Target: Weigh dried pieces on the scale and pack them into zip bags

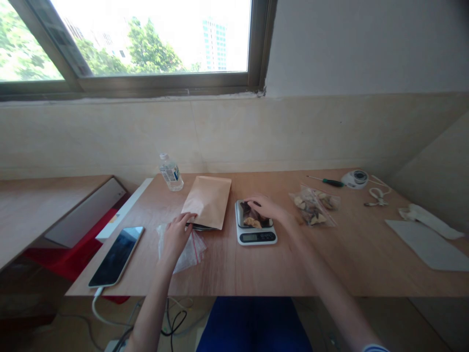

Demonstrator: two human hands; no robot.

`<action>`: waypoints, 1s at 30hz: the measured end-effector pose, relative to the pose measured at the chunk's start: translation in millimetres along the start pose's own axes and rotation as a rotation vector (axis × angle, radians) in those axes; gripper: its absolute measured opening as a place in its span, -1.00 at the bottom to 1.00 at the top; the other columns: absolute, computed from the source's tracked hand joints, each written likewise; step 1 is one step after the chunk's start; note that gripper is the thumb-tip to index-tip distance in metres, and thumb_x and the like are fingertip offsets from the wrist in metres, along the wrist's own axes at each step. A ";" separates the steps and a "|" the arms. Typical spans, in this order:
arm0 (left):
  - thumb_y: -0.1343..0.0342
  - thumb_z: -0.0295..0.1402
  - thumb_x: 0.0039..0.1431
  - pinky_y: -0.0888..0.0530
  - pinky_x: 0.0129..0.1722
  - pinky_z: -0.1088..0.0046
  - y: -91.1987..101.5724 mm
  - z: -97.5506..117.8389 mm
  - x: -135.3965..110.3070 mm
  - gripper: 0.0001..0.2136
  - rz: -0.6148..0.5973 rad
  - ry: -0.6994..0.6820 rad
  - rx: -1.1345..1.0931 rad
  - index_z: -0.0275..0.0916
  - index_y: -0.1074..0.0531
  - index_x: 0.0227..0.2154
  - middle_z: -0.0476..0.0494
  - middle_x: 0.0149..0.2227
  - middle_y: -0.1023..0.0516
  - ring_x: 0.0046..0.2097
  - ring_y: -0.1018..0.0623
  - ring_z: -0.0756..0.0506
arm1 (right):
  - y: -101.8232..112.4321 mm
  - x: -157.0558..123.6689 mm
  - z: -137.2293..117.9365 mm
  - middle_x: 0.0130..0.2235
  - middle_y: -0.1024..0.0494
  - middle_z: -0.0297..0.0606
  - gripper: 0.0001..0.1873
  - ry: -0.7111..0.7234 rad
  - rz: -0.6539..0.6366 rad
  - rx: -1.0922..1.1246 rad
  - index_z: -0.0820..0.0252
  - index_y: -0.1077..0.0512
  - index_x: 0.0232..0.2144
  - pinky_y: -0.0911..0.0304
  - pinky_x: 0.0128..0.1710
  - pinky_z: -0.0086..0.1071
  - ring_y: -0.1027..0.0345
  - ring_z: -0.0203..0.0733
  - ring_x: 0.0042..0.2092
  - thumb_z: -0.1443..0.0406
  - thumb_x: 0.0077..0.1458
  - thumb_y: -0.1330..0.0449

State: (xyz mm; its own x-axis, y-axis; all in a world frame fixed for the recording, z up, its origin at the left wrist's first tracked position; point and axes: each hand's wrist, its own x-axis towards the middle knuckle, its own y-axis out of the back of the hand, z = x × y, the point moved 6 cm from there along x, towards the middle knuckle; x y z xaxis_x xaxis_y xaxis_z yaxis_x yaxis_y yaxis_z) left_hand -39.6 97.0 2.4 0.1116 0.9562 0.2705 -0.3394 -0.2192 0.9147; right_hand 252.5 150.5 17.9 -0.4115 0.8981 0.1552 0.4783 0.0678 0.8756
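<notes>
My left hand (179, 230) is closed on the lower left corner of a brown kraft paper bag (208, 200), which lies flat with a dark inner edge showing at its near end. Under that hand and wrist lie clear zip bags (188, 254) with red seal lines. My right hand (266, 206) reaches over a white kitchen scale (240, 233), its fingers stretched across a heap of dried brown pieces (252, 222) on the pan. Part of the heap is hidden by the hand. The scale's display cannot be read.
Right of the scale lie filled clear zip bags (315, 208). Behind them are a green-handled screwdriver (331, 183), a white dome camera (354, 179) and its cable (377, 196). A white sheet (428, 247) lies far right. A water bottle (171, 173) and a charging phone (117, 256) are left.
</notes>
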 end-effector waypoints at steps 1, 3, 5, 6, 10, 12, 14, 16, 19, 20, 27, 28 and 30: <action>0.08 -0.43 0.17 -0.34 -0.09 0.32 1.2 -0.3 -5.7 -0.70 0.025 0.004 -0.001 -0.13 -0.36 -0.05 -0.15 0.01 -0.42 -0.01 -0.44 -0.18 | 7.8 -5.7 -0.7 -0.03 -0.51 -0.22 -0.69 -0.003 0.051 0.051 0.10 -0.46 -0.11 -0.13 0.05 -0.24 -0.31 -0.14 0.03 0.24 0.22 0.03; 0.09 -0.42 0.16 -0.37 -0.12 0.29 3.6 -1.3 -21.7 -0.70 0.109 0.046 -0.009 -0.22 -0.34 -0.05 -0.23 -0.05 -0.41 -0.06 -0.45 -0.19 | 25.3 -22.9 0.0 -0.04 -0.50 -0.20 -0.67 -0.029 0.194 0.143 0.14 -0.45 -0.11 -0.14 0.05 -0.25 -0.31 -0.15 0.02 0.23 0.23 0.05; 0.09 -0.38 0.16 -0.39 -0.18 0.28 2.5 -1.7 -41.6 -0.74 0.193 0.132 -0.016 -0.28 -0.36 -0.12 -0.24 -0.20 -0.41 -0.15 -0.46 -0.19 | 39.2 -47.0 3.1 -0.07 -0.51 -0.18 -0.65 -0.080 0.345 0.215 0.15 -0.45 -0.13 -0.15 0.05 -0.25 -0.32 -0.15 0.01 0.20 0.23 0.07; 0.08 -0.33 0.16 -0.40 -0.21 0.29 -0.9 -0.8 -51.2 -0.77 0.206 0.175 -0.024 -0.28 -0.36 -0.17 -0.23 -0.25 -0.40 -0.20 -0.47 -0.19 | 43.1 -60.5 5.1 -0.08 -0.51 -0.17 -0.64 -0.116 0.413 0.248 0.15 -0.45 -0.15 -0.16 0.04 -0.24 -0.32 -0.14 0.00 0.17 0.23 0.08; 0.00 -0.20 0.13 -0.38 -0.36 0.32 -19.6 10.0 -72.4 -0.79 0.140 0.246 0.077 -0.24 -0.35 -0.29 -0.17 -0.39 -0.39 -0.32 -0.48 -0.19 | 34.7 -111.3 7.9 -0.12 -0.53 -0.13 -0.61 -0.255 0.575 0.406 0.16 -0.45 -0.22 -0.22 -0.01 -0.23 -0.36 -0.10 -0.04 0.08 0.21 0.07; 0.01 -0.20 0.14 -0.35 -0.39 0.34 -26.6 14.6 -70.6 -0.79 0.067 0.248 0.154 -0.23 -0.35 -0.30 -0.20 -0.40 -0.41 -0.31 -0.49 -0.21 | 21.1 -129.8 4.6 -0.14 -0.53 -0.13 -0.61 -0.301 0.585 0.479 0.16 -0.45 -0.23 -0.24 -0.03 -0.22 -0.36 -0.09 -0.05 0.07 0.20 0.06; 0.07 -0.17 0.17 -0.33 -0.41 0.34 -31.7 14.4 -64.9 -0.75 -0.037 0.291 0.202 -0.26 -0.35 -0.31 -0.26 -0.38 -0.44 -0.32 -0.51 -0.22 | 8.0 -144.0 -0.1 -0.14 -0.54 -0.13 -0.61 -0.340 0.583 0.521 0.14 -0.45 -0.22 -0.24 -0.02 -0.22 -0.36 -0.08 -0.05 0.06 0.19 0.05; 0.14 -0.16 0.20 -0.31 -0.43 0.37 -34.0 12.6 -59.8 -0.72 -0.134 0.341 0.205 -0.28 -0.33 -0.32 -0.29 -0.36 -0.47 -0.33 -0.52 -0.22 | -1.7 -154.4 -5.2 -0.14 -0.53 -0.14 -0.62 -0.373 0.589 0.538 0.13 -0.45 -0.22 -0.24 -0.03 -0.22 -0.36 -0.07 -0.05 0.06 0.19 0.04; 0.19 -0.25 0.22 -0.25 -0.46 0.43 -32.7 12.1 -57.6 -0.78 -0.235 0.352 0.110 -0.24 -0.29 -0.36 -0.24 -0.36 -0.51 -0.33 -0.53 -0.18 | -12.3 -162.0 -16.2 -0.16 -0.54 -0.15 -0.63 -0.384 0.562 0.561 0.13 -0.45 -0.21 -0.25 -0.07 -0.25 -0.38 -0.07 -0.08 0.07 0.19 0.03; 0.20 -0.27 0.22 -0.23 -0.48 0.44 -30.8 11.3 -58.9 -0.79 -0.264 0.359 0.067 -0.22 -0.28 -0.39 -0.21 -0.38 -0.52 -0.34 -0.53 -0.17 | -15.5 -162.3 -21.7 -0.17 -0.54 -0.16 -0.64 -0.372 0.535 0.572 0.13 -0.45 -0.20 -0.25 -0.08 -0.27 -0.39 -0.08 -0.10 0.08 0.20 0.03; 0.19 -0.20 0.20 -0.15 -0.51 0.50 16.7 4.3 -65.4 -0.72 -0.173 0.370 -0.055 -0.17 -0.16 -0.59 -0.02 -0.59 -0.37 -0.49 -0.41 -0.07 | -39.3 -147.4 -80.5 -0.28 -0.52 -0.26 -0.70 -0.237 0.217 0.708 0.09 -0.45 -0.21 -0.25 -0.12 -0.33 -0.39 -0.16 -0.18 0.16 0.23 0.05; 0.18 -0.19 0.19 -0.14 -0.51 0.50 24.4 5.6 -65.0 -0.71 -0.143 0.357 -0.062 -0.17 -0.15 -0.60 0.00 -0.61 -0.33 -0.51 -0.38 -0.05 | -42.4 -144.5 -89.7 -0.28 -0.52 -0.27 -0.70 -0.222 0.174 0.732 0.09 -0.45 -0.21 -0.24 -0.11 -0.33 -0.39 -0.17 -0.17 0.17 0.23 0.05; 0.17 -0.19 0.17 -0.13 -0.51 0.51 37.3 9.9 -65.3 -0.71 -0.074 0.345 -0.089 -0.18 -0.13 -0.62 0.03 -0.63 -0.27 -0.53 -0.33 -0.02 | -48.6 -139.0 -107.9 -0.26 -0.51 -0.29 -0.71 -0.183 0.092 0.777 0.08 -0.45 -0.21 -0.24 -0.11 -0.35 -0.39 -0.19 -0.16 0.19 0.23 0.05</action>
State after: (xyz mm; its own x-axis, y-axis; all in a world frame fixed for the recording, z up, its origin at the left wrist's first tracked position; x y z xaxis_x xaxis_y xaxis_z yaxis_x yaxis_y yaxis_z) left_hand -50.2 24.4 21.8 -0.1777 0.9814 0.0733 -0.4237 -0.1435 0.8943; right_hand 202.7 -24.5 3.2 -0.2428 0.9672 0.0747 0.9349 0.2128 0.2842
